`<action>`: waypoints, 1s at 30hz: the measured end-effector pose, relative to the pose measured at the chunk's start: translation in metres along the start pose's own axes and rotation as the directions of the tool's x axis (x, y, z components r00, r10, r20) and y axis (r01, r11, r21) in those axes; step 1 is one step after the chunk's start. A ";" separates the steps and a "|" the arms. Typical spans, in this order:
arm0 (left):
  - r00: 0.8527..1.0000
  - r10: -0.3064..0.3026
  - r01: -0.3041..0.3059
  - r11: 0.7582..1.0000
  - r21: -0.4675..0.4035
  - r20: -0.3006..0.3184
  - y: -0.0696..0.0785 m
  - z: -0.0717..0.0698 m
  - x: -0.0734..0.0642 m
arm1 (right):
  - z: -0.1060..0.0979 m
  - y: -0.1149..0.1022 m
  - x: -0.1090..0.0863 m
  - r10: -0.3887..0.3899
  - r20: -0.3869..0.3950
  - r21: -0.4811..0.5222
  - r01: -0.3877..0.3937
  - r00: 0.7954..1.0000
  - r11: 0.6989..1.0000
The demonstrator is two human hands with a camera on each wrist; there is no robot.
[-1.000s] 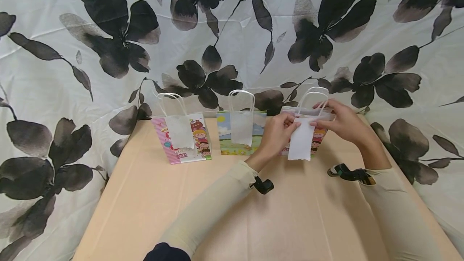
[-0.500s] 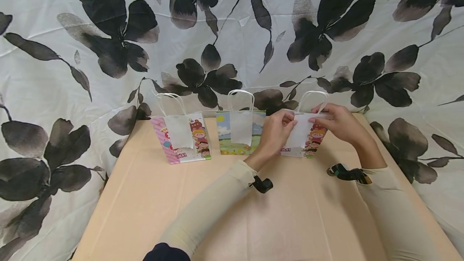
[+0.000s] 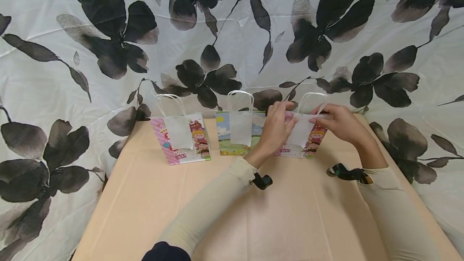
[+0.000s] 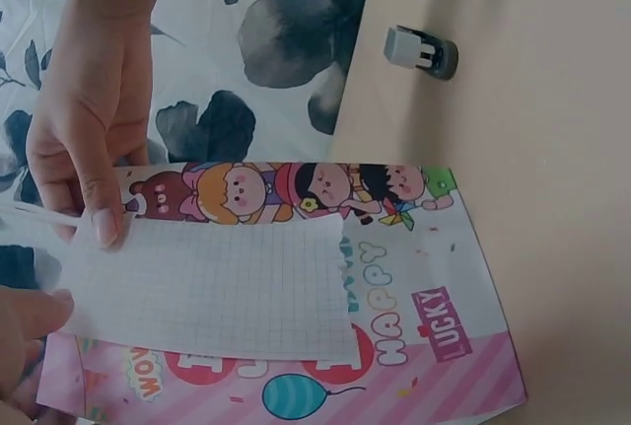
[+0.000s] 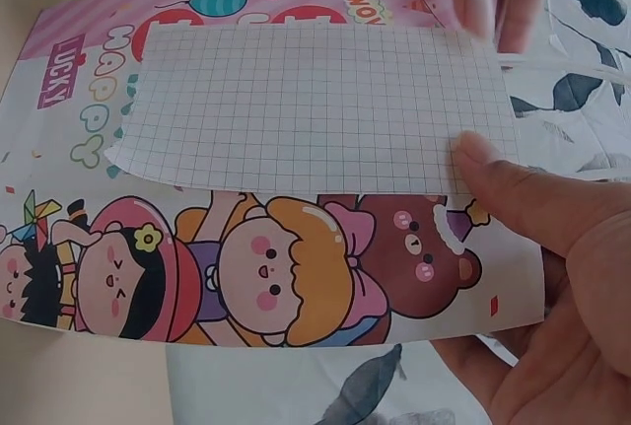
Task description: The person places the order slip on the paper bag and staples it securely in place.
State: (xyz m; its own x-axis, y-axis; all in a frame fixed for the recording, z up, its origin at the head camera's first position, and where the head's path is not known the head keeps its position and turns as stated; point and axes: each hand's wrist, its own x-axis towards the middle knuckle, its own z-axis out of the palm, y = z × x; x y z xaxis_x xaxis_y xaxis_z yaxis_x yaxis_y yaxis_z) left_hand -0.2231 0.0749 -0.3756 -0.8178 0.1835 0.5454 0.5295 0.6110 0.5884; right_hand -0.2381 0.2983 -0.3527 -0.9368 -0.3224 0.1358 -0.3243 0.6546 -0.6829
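Observation:
At the right of the head view stands a paper gift bag with cartoon figures and white twisted handles. A squared white paper strip lies over its front, torn at the lower end. My right hand pinches the strip and the bag's top edge, thumb in front and fingers behind. My left hand is at the bag's other top corner. Its thumb touches the strip's upper edge, while the fingers stand apart from it and are partly hidden. How the strip is fixed at its top is hidden.
A green landscape gift bag stands just left of my left hand, with a white strip on its front. Farther left is a pink cartoon gift bag, also bearing a strip. A floral cloth hangs behind the table.
The strip, first held out in front of the right bag, now lies against its front. My left fingers have lifted and spread away from the thumb. My right hand keeps its pinch.

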 end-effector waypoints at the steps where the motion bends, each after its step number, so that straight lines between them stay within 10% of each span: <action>1: 1.000 -0.014 0.014 1.000 -0.013 0.022 -0.001 0.001 0.000 | 0.000 0.000 0.000 0.006 0.002 0.004 -0.006 1.000 1.000; 30: 0.978 -0.092 0.114 0.987 -0.114 0.188 -0.007 0.010 0.008 | 0.002 0.001 0.001 0.002 -0.025 -0.019 -0.002 1.000 1.000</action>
State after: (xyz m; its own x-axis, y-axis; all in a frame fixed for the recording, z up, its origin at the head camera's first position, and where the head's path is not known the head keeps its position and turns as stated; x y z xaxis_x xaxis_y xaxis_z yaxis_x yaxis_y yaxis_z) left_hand -0.2350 0.0796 -0.3810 -0.8906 0.2678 0.3675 0.4547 0.5362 0.7112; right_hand -0.2388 0.2973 -0.3543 -0.9404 -0.3039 0.1529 -0.3248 0.6683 -0.6692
